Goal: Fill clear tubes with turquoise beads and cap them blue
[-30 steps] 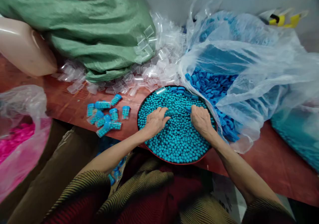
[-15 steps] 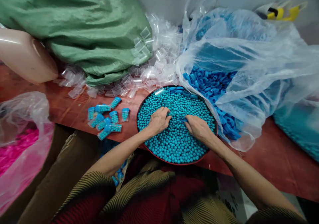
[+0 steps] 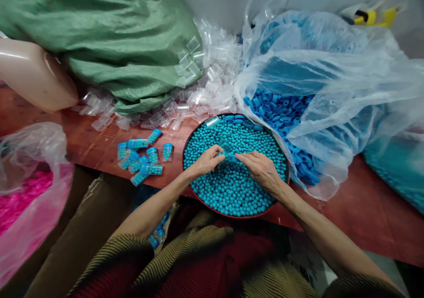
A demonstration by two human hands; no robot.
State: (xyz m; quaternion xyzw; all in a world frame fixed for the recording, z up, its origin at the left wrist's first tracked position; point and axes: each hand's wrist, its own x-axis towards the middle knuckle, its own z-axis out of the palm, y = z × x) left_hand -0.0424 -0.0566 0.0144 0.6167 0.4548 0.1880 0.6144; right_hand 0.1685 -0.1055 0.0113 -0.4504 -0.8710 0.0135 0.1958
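Over a round red-rimmed tray full of small turquoise beads, my two hands are close together. My left hand has its fingers closed round a small clear container with beads in it. The fingertips of my right hand pinch a blue cap at the container's right end. Blue caps and a clear tube lie at the tray's far edge. Several capped containers of beads lie on the red table left of the tray.
Clear empty tubes are heaped behind the tray beside a green sack. A plastic bag of blue caps stands right of them. At the left are a beige container and a bag of pink pieces. Bagged beads sit far right.
My right hand has moved left, bringing the blue cap against the container in my left hand. My left hand has shifted slightly down.
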